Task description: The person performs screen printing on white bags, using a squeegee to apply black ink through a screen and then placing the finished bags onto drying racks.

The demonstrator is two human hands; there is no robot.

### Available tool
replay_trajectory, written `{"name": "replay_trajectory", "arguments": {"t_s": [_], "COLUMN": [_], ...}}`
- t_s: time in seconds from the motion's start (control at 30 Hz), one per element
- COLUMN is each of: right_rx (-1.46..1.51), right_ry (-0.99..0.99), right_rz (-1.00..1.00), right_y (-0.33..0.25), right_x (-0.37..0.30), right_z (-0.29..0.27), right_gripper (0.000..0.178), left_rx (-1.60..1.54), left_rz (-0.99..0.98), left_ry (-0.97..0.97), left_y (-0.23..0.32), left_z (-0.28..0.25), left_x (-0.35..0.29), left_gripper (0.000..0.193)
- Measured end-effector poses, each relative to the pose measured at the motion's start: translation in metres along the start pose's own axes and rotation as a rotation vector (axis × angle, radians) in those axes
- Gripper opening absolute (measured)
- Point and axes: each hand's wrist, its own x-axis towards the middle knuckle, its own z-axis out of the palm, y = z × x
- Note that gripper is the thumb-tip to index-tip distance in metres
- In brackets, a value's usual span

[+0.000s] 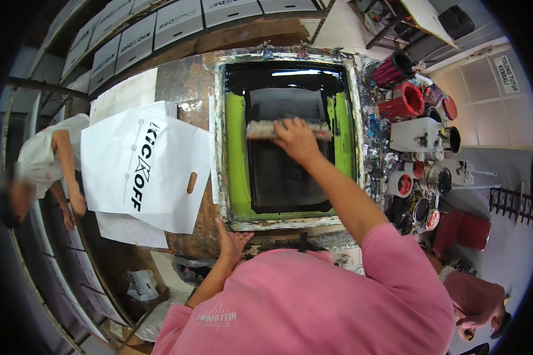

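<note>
My right hand (296, 139) is closed around a wide wooden-handled squeegee (262, 130), which lies crosswise on the screen printing frame (220, 148). Black ink covers the middle of the mesh (284, 183), with bright green bands along its sides. A wet pool of ink (266, 74) shines at the far end. By the frame's near left corner rests my left hand (234, 242), fingers spread and holding nothing. To the left lie white printed bags (160, 171) with black lettering and a cut-out handle, stacked on the table.
Ink pots and cans (403, 100) crowd the right side. A person (53, 154) stands at the far left beside racks (77, 260) of white sheets; another person (474, 299) is at the lower right. White boxes (136, 44) fill the back shelf. Metal clamps (266, 50) sit at the frame's far edge.
</note>
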Motion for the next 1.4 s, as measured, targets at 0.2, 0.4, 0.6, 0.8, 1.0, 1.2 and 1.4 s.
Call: {"name": "replay_trajectory", "arguments": {"t_s": [0.2, 0.4, 0.6, 0.8, 1.0, 1.2, 1.4], "right_rx": [0.036, 0.191, 0.228, 0.023, -0.156, -0.176, -0.183], "right_ry": [-0.062, -0.293, -0.420, -0.162, 0.279, 0.451, 0.454], "right_rz": [0.051, -0.008, 0.085, 0.106, 0.125, 0.031, 0.048], "right_y": [0.055, 0.034, -0.090, -0.146, -0.147, -0.124, -0.113], "right_x": [0.084, 0.037, -0.121, -0.157, -0.075, -0.015, 0.014], "right_z": [0.002, -0.043, -0.109, -0.169, -0.266, -0.311, -0.334], "right_gripper": [0.038, 0.047, 0.039, 0.041, 0.038, 0.036, 0.040], "left_rx": [0.051, 0.042, 0.029, 0.038, 0.044, 1.762, 2.050], "left_rz": [0.056, 0.076, 0.145, 0.264, 0.750, 1.212, 1.147], "left_ry": [-0.043, -0.112, -0.229, -0.405, -1.049, 0.250, 0.379], "left_y": [0.000, -0.009, -0.013, 0.019, 0.080, 0.057, 0.029], "left_z": [0.000, -0.010, -0.019, -0.004, 0.035, 0.035, 0.021], "left_x": [0.000, 0.009, 0.001, -0.064, -0.101, -0.005, 0.038], "left_gripper": [0.123, 0.124, 0.124, 0.095, 0.069, 0.089, 0.112]}}
